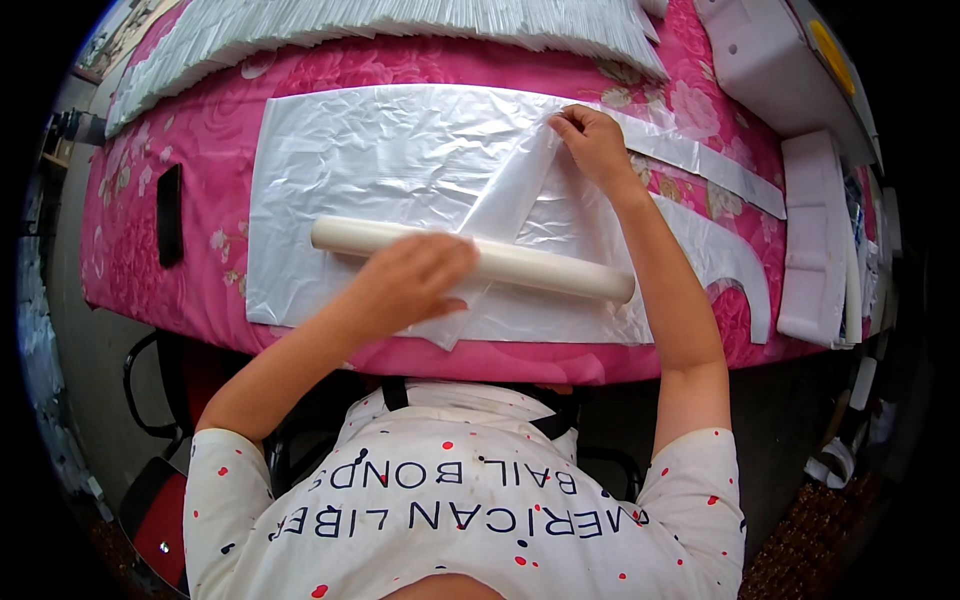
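A long cream tube (560, 272) lies across a stack of clear plastic sheets (350, 170) on a pink flowered tablecloth (200, 110). My left hand (415, 280) rests on top of the tube near its middle, fingers curled over it. My right hand (592, 140) pinches the corner of the top plastic sheet (515, 190) at the far edge of the stack. That sheet is lifted and folded back toward the tube.
A fanned row of white plastic bags (400, 25) runs along the table's far side. A black phone (170, 213) lies at the left. White foam blocks (815, 240) and a white machine (760, 60) stand at the right. Cut plastic strips (740, 260) lie beside the stack.
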`<state>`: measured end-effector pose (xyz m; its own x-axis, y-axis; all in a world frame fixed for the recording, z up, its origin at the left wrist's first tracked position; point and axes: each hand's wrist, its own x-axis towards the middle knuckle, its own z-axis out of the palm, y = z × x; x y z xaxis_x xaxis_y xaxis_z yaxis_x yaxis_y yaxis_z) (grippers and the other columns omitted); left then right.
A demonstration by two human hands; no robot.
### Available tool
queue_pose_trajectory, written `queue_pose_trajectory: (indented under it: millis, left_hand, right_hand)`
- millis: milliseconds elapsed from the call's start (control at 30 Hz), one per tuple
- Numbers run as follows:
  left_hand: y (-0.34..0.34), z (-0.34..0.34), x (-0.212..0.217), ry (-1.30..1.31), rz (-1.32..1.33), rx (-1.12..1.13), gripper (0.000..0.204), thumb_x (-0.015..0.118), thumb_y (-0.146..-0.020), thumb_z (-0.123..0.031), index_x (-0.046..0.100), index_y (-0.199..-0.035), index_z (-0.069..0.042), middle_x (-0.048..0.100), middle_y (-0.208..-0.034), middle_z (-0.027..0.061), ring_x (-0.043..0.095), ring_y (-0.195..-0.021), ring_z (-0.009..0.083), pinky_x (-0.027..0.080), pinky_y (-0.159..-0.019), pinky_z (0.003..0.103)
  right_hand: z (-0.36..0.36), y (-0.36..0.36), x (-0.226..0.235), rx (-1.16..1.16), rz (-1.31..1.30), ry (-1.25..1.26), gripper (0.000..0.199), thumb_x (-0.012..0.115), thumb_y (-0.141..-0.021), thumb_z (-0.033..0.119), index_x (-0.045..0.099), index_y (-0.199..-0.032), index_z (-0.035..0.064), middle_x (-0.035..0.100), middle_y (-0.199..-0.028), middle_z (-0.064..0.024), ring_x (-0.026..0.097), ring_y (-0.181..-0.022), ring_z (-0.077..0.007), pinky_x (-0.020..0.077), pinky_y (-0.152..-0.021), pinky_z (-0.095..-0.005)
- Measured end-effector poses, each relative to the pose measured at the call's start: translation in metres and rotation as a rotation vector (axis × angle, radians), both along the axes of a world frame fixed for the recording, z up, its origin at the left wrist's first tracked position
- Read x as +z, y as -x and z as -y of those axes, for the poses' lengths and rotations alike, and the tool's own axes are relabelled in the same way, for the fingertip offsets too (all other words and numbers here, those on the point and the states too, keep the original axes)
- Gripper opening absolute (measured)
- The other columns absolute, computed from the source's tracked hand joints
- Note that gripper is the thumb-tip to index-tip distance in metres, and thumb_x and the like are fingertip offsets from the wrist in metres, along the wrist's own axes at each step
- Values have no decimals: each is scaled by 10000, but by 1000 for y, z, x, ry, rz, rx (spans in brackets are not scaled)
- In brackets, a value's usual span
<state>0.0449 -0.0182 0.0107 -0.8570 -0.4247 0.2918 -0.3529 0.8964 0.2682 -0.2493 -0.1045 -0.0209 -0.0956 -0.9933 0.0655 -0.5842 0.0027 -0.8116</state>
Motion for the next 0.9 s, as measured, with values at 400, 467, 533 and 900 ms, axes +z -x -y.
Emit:
queue_pose_trajectory:
  millis: [400, 467, 533, 900]
  left_hand:
    - [2, -54, -32, -200, 259, -122, 818, 405, -804, -597, 355, -1303, 48, 296, -1402, 202, 269, -1313, 317, 172, -1079, 435]
    - [4, -62, -35, -180, 255, -85, 822, 407, -800, -601, 357, -1303, 47, 298, -1400, 203, 266, -1314, 317, 170, -1079, 435]
    - [6, -68, -35, -175, 255, -69, 825, 409, -797, -604, 358, -1304, 45, 296, -1401, 204, 260, -1317, 316, 166, -1080, 434]
    - [-9, -50, -23, -308, 204, -254, 803, 534, -774, -489, 301, -1337, 35, 227, -1442, 178, 204, -1345, 300, 156, -1088, 416]
  right_hand:
    - [-26, -19, 24, -34, -29, -46, 480, 593, -834, 334, 517, -1188, 18, 559, -1134, -165, 568, -924, -250, 445, -826, -352]
    - [-83, -51, 30, 247, -211, 69, 508, 591, -822, 377, 524, -1188, 32, 540, -1173, -167, 504, -1066, -324, 391, -918, -396]
    - [-125, -73, 22, 387, -310, 119, 481, 650, -752, 261, 531, -1178, 70, 570, -1089, -119, 525, -998, -295, 417, -864, -390]
    - [-139, 55, 28, -218, -652, 73, 478, 617, -775, 175, 505, -1231, 83, 580, -1072, -131, 524, -948, -310, 420, -836, -385]
